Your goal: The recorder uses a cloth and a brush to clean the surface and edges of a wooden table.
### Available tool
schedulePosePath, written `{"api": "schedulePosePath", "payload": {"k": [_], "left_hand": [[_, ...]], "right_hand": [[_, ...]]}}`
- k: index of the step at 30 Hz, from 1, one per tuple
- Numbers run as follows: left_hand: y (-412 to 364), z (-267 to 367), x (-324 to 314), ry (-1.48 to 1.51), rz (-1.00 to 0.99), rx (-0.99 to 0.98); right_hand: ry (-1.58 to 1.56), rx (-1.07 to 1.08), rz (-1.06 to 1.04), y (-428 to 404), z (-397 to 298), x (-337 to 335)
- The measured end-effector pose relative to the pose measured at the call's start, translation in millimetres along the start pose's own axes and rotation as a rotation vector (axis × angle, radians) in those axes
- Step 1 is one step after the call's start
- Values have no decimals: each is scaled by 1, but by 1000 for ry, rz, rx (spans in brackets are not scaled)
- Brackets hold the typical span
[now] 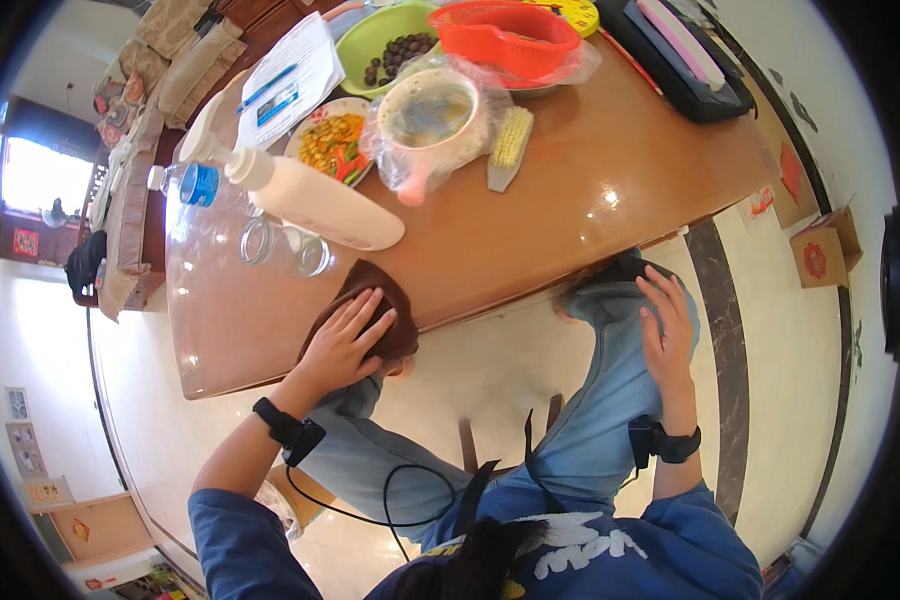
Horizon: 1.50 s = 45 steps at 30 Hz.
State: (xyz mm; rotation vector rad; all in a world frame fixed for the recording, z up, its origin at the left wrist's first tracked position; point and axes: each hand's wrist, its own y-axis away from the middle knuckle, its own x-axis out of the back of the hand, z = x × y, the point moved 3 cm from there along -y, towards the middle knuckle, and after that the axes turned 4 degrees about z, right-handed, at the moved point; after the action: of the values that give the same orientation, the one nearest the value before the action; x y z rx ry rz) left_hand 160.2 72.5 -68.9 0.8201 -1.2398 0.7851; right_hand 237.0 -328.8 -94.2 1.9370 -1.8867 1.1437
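My left hand [349, 337] lies flat on a folded dark brown cloth [381, 289], its fingers slightly spread. The cloth rests at the near edge of a glossy brown table [525, 240], part of it hanging over. My palm hides some of it. My right hand [667, 330] is raised over my right knee, empty, with fingers apart. Just beyond the cloth lies a pale pump bottle [330, 202] on its side. Left of that are a clear glass jar [311, 253] and a clear plastic bottle with a blue label [199, 184].
Farther back are a plate of food [334, 146], a plastic-wrapped bowl with a handle [431, 109], a scrubbing brush [510, 150], a green basin of dark fruit [375, 37], a red basket [506, 37], papers [292, 82] and a black case [675, 60]. A cable [345, 514] crosses my lap.
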Motion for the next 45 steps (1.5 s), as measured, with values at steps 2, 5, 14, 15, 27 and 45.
{"api": "schedulePosePath", "payload": {"k": [2,5,14,15,27,45], "left_hand": [[-23,14,2,17,4,-22],[-66,38,7,60,11,-71],[-232,94,1,212,210,-245],[-246,100,0,183,181,-203],[-183,78,2,379,586,-211],[-88,5,-17,782,822,195]], "right_hand": [[-15,-34,33,5,10,6],[-83,-113,84,11,20,18],[-42,-134,171,36,58,34],[1,-137,157,38,63,34],[412,-39,-27,51,73,17],[-366,-487,-224,-41,-51,-29]]}}
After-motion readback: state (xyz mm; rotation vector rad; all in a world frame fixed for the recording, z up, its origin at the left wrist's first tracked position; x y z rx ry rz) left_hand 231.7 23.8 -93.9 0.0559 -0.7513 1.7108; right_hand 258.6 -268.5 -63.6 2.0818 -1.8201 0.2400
